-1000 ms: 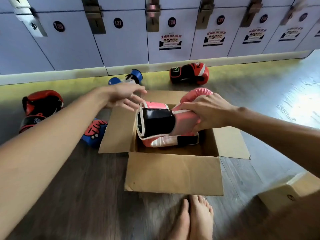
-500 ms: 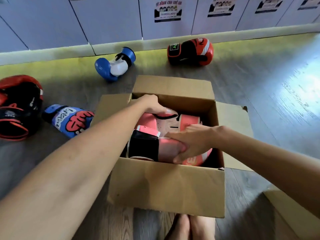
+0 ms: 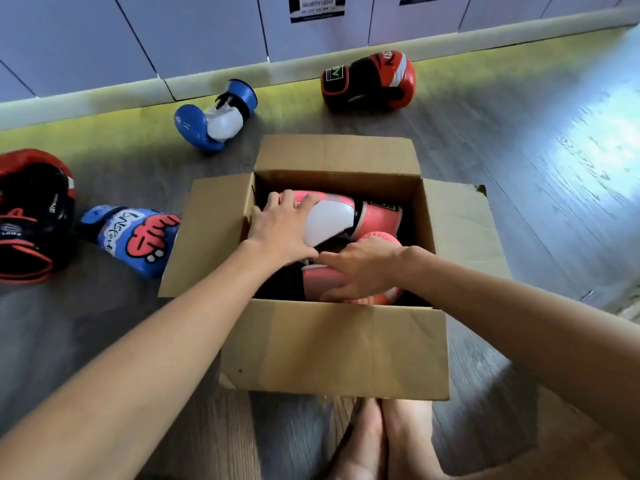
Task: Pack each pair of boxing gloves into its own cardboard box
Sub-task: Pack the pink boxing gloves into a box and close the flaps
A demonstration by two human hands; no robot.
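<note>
- Squarely ahead on the wooden floor (image 3: 519,161): cardboard box (image 3: 332,348), flaps folded outward, holding both pink gloves.
- Inside, side by side: far pink glove (image 3: 377,216), white palm upward, cuff toward the right wall; near pink glove (image 3: 318,282), against the front wall, largely covered.
- Probably light, bulky and springy: yielding under a push, then rebounding, so better pressed down than pinched. Smooth shell likely slippery; for lifting, best taken at the stiffer cuff.
- Scattered outside the box, well apart: left red glove (image 3: 31,216), far red glove (image 3: 370,81), blue cartoon glove (image 3: 138,237), blue-and-white glove (image 3: 214,123), none boxed yet.
- Flat on the far pink glove: left hand (image 3: 280,230), fingers spread and straight, pressing.
- Laid over the near pink glove: right hand (image 3: 363,268), fingers stretched along it, apparently pushing rather than gripping.
</note>
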